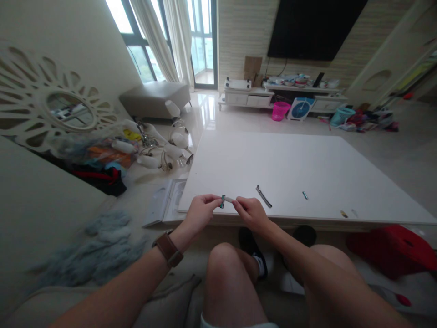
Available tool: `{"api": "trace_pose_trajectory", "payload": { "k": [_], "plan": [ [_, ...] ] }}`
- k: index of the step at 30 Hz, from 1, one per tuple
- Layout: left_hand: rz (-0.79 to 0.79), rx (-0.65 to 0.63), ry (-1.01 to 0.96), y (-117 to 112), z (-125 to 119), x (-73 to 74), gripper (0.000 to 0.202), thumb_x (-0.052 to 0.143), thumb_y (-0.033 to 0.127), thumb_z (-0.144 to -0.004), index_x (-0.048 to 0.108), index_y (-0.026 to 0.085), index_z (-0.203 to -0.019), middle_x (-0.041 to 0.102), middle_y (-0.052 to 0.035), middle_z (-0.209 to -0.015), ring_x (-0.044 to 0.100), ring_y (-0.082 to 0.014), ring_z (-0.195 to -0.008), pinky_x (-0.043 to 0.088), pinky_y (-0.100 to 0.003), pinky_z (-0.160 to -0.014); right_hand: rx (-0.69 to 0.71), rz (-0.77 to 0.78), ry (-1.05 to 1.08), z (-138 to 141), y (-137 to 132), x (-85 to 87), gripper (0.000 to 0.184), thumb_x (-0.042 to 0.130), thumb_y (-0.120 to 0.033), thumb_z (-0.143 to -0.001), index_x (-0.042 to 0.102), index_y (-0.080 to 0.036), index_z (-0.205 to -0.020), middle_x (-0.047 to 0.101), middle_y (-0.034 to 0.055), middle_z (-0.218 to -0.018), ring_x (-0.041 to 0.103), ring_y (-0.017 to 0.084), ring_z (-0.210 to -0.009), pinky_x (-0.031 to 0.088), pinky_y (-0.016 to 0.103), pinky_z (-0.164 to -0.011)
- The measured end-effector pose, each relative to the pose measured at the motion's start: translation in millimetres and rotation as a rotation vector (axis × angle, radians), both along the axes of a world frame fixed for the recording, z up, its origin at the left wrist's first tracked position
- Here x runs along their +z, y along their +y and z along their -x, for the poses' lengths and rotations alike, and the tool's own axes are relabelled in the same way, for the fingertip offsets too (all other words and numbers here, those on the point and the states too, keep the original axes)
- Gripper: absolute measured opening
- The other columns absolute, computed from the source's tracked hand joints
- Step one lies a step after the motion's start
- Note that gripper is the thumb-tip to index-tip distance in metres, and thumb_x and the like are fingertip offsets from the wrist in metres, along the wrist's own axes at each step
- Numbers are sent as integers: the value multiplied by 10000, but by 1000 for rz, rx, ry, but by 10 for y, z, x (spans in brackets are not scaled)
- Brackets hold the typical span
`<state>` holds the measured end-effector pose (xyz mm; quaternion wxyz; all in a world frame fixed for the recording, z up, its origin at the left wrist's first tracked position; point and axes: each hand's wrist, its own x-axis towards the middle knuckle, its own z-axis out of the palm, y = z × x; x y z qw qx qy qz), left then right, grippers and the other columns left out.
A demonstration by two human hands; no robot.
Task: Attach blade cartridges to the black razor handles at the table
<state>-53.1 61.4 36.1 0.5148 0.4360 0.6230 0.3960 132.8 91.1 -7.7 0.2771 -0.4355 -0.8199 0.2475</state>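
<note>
A: Step in hand?

B: Appears to be two-handed work on small parts. Left hand: grip pinched closed on a green-edged cartridge, razor-like. Right hand: thumb and forefinger closed on a pale strip, its free end pointing at the cartridge.

A: Positions?

B: Landmark: the dark handle lying on the table. Cartridge and strip are held up to the left of the handle. A second cartridge lies to its right, apart from it; farther right, a brownish piece and a clear piece.

A: Next move calls for?

B: My judgement: a light, steady pinch on both sides, strip in line with the cartridge's middle, fingertips off any blade edge.

A: Undetermined?

B: Whether strip and cartridge touch or are joined. Fingers cover the strip's right end and part of the cartridge. Blade side too small to read. Clear piece nearly lost against white. Forearms cut off by the frame.
</note>
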Motion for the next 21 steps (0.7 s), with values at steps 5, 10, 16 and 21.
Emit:
{"api": "trace_pose_trajectory", "payload": {
  "k": [5,10,16,21],
  "plan": [
    [3,-17,-5,0,5,0,285,658,403,-701,737,140,-779,600,12,-611,415,-90,-497,323,-231,-464,-2,4,-48,27,18,29,440,386,-446,-996,441,-192,-640,419,-33,-522,388,98,-502,204,267,-551],
    [2,-6,12,-8,7,-15,298,647,411,-723,732,136,-797,594,10,-617,402,-88,-500,326,-228,-464,-72,3,-18,42,48,53,467,363,-470,-998,432,-194,-628,403,-34,-514,382,100,-497,207,267,-546],
    [9,-12,8,-11,-4,-10,259,653,384,-714,725,138,-754,586,12,-600,406,-85,-507,324,-221,-475,-50,31,-131,-69,88,41,472,392,-485,-986,501,-194,-631,463,-20,-525,416,113,-511,208,277,-551],
    [12,5,23,-3,4,-16,257,648,372,-710,728,136,-772,595,10,-606,411,-90,-500,347,-235,-486,-133,59,27,-113,210,141,460,371,-484,-993,564,-190,-697,421,-37,-519,402,114,-510,232,266,-544]
  ]
}}
